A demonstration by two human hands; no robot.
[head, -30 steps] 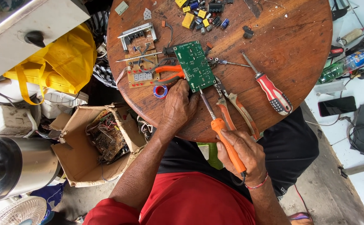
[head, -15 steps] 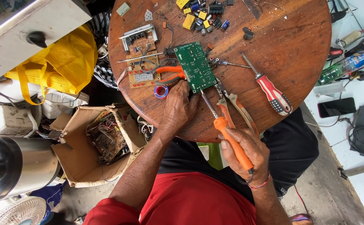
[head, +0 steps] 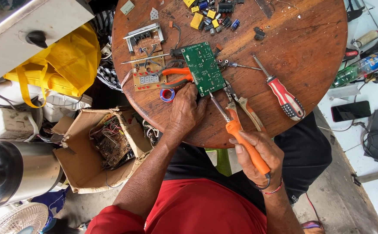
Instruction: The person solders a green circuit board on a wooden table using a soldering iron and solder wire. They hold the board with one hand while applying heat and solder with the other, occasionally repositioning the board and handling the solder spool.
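Observation:
On the round wooden table [head: 310,56] lies a green circuit board [head: 203,68]. My left hand [head: 185,110] rests on the table just below the board, its fingertips at the board's lower edge. An orange-handled soldering iron [head: 236,132] is gripped in my right hand [head: 260,158], its metal tip pointing up toward the board's lower right corner. Orange-handled pliers [head: 176,76] lie against the board's left side. A second pair of pliers [head: 243,104] lies right of the iron. A small roll of blue tape [head: 167,94] sits by my left hand.
A red and white screwdriver [head: 284,97] lies at the table's right. A brown display board [head: 148,73] and several loose components [head: 210,17] sit on the far half. A cardboard box [head: 106,147] of boards, a yellow bag [head: 59,65] and a steel pot [head: 16,173] stand left.
My right hand has shifted the soldering iron slightly, keeping its tip near the board's lower corner. My left hand stays at the board's edge.

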